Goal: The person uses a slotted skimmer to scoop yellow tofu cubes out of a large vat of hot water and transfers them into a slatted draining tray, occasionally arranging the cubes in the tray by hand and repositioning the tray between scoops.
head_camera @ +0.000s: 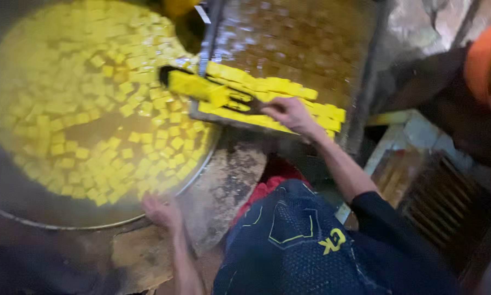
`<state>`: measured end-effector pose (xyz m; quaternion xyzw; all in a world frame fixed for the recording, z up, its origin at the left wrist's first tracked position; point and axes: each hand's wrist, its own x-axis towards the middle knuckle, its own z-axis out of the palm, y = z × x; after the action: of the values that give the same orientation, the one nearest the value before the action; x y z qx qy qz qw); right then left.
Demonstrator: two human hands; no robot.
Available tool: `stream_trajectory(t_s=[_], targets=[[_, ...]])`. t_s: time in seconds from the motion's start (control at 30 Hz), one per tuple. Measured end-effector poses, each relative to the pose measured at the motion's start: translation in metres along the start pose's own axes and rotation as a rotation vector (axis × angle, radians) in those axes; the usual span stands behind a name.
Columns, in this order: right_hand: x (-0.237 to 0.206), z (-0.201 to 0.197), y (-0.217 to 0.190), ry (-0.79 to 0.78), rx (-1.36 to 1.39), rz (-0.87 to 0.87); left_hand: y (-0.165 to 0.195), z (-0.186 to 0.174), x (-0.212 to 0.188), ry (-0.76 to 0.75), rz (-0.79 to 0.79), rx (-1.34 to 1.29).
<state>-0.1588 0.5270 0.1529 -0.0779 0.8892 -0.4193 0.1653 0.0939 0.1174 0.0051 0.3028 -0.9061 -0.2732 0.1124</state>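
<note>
My right hand point(290, 113) grips the dark handle of a flat scoop point(193, 86) that carries yellow cubes over the rim of a large round pan point(16, 210). The pan holds yellowish liquid with several yellow cubes point(92, 109) floating in it. Rows of more yellow cubes point(273, 87) lie along the near edge of a wet metal tray point(294, 38) beside the pan. My left hand point(161, 210) rests with fingers spread on the pan's near rim, holding nothing.
A rough stone or clay surround point(223, 186) supports the pan. My knee in dark blue patterned cloth point(294, 240) is at the bottom. A red cloth point(264, 188) lies below the tray. A wooden slatted crate point(436, 202) and an orange object point(486, 65) are at the right.
</note>
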Motion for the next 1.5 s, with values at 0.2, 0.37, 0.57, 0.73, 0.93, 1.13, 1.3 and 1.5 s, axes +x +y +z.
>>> stream_trajectory(t_s=[0.2,0.37,0.57,0.73,0.93,1.13,1.3,1.5], targets=[[-0.136,-0.165,0.126,0.263,-0.448,0.113,0.030,-0.006,-0.007,-0.006,0.004,-0.002],[-0.186,-0.232,0.192,0.274,-0.488,0.240,0.110,0.014,0.010,0.095,0.257,-0.089],[-0.170,-0.241,0.247,0.249,-0.854,-0.027,0.261,0.091,0.018,-0.012,0.552,-0.290],[-0.187,-0.241,0.282,0.434,-0.619,0.187,0.403,0.187,-0.048,-0.381,0.731,-0.450],[-0.242,-0.231,0.301,0.551,-0.450,0.232,0.494,0.268,-0.063,-0.510,0.916,-0.125],[-0.276,-0.246,0.271,0.482,-0.667,0.228,0.496,0.272,-0.050,-0.474,1.135,0.294],[-0.252,-0.266,0.240,0.161,-0.940,0.260,0.496,0.273,-0.048,-0.602,1.249,0.235],[-0.201,-0.287,0.203,0.155,-1.180,-0.018,0.473,0.243,-0.033,-0.817,1.110,0.214]])
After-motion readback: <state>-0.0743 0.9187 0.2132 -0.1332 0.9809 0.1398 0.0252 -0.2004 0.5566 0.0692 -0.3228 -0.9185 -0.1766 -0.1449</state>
